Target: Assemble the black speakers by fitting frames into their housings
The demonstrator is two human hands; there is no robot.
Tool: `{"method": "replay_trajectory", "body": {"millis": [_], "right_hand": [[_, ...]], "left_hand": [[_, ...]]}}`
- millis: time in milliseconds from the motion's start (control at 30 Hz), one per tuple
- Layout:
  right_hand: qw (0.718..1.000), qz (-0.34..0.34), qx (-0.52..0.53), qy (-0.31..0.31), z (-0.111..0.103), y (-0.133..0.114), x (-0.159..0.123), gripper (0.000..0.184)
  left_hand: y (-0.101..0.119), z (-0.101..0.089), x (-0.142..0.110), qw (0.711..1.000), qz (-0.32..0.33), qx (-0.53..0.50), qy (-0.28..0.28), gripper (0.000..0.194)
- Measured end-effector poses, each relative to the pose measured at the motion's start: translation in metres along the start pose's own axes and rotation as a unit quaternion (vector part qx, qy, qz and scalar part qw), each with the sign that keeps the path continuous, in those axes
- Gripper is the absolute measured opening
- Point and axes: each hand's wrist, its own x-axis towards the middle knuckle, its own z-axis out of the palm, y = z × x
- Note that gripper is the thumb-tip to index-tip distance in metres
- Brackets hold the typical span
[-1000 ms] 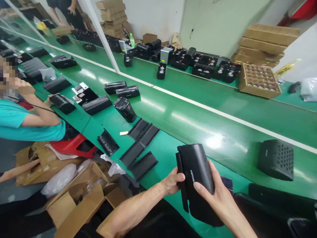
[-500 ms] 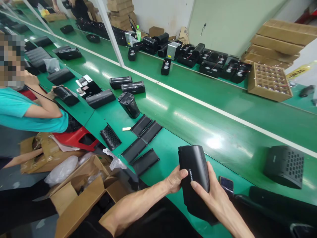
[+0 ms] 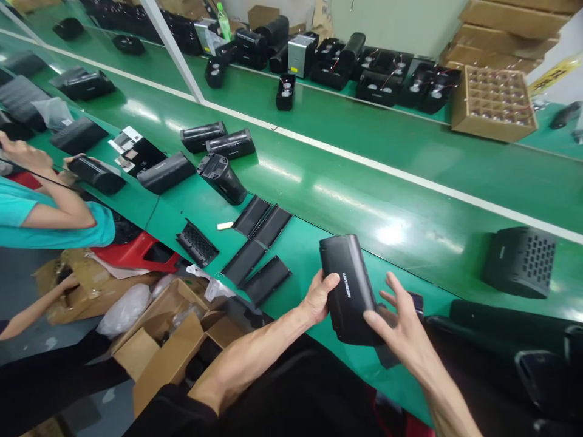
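Note:
My left hand grips a black speaker housing by its left side, thumb over the front. White MERKURY lettering runs along the face, and the housing stands tilted above the green bench. At its lower right edge is my right hand, with fingers spread and the thumb tip against or very near the housing. A dark flat piece shows below my right hand; whether it belongs to the housing I cannot tell. To the left lie several flat black panels and a perforated black grille.
Several black speakers stand along the bench at left, near a co-worker's arm. A perforated speaker sits on the green conveyor at right. Open cardboard boxes are below left; a divided carton stands at the back.
My right hand has loosened from the housing, its fingers now spread. The housing has turned slightly, its lettering more visible, while my left hand keeps hold. The camera view has shifted.

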Motion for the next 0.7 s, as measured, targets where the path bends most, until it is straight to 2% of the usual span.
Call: {"method": "replay_trajectory", "body": {"millis": [100,200,233,300,400,500,533,567,633,700], "right_hand": [[0.992,0.006,0.091,0.089,0.037,0.016,-0.029,0.123],[0.973,0.022,0.096,0.208,0.071,0.016,-0.039,0.115],[0.968,0.023,0.088,0.235,0.076,0.015,-0.038,0.108],[0.965,0.021,0.077,0.248,0.072,0.015,-0.036,0.100],[0.974,0.032,0.097,0.204,0.046,0.027,-0.044,0.095],[0.981,0.056,0.149,0.111,0.018,0.046,-0.067,0.089],[0.983,0.064,0.157,0.072,0.012,0.051,-0.075,0.088],[0.984,0.073,0.160,0.034,0.007,0.055,-0.083,0.088],[0.981,0.094,0.166,-0.028,0.001,0.059,-0.096,0.088],[0.975,0.117,0.181,-0.058,0.001,0.059,-0.104,0.091]], "left_hand": [[0.002,0.002,0.000,0.998,0.028,0.001,0.053,0.073],[-0.004,0.008,0.001,0.997,0.033,0.003,0.075,0.071],[-0.008,0.010,0.001,0.996,0.034,0.006,0.077,0.071],[-0.013,0.010,0.000,0.997,0.030,0.018,0.071,0.071],[-0.007,-0.003,-0.005,0.998,-0.016,0.043,0.049,0.077],[0.026,-0.029,-0.012,0.993,-0.032,0.112,0.027,0.086],[0.041,-0.038,-0.014,0.987,-0.025,0.158,-0.001,0.089],[0.055,-0.046,-0.016,0.974,-0.031,0.218,-0.050,0.096],[0.079,-0.058,-0.021,0.926,-0.106,0.328,-0.155,0.106],[0.093,-0.064,-0.028,0.883,-0.159,0.391,-0.205,0.109]]}}
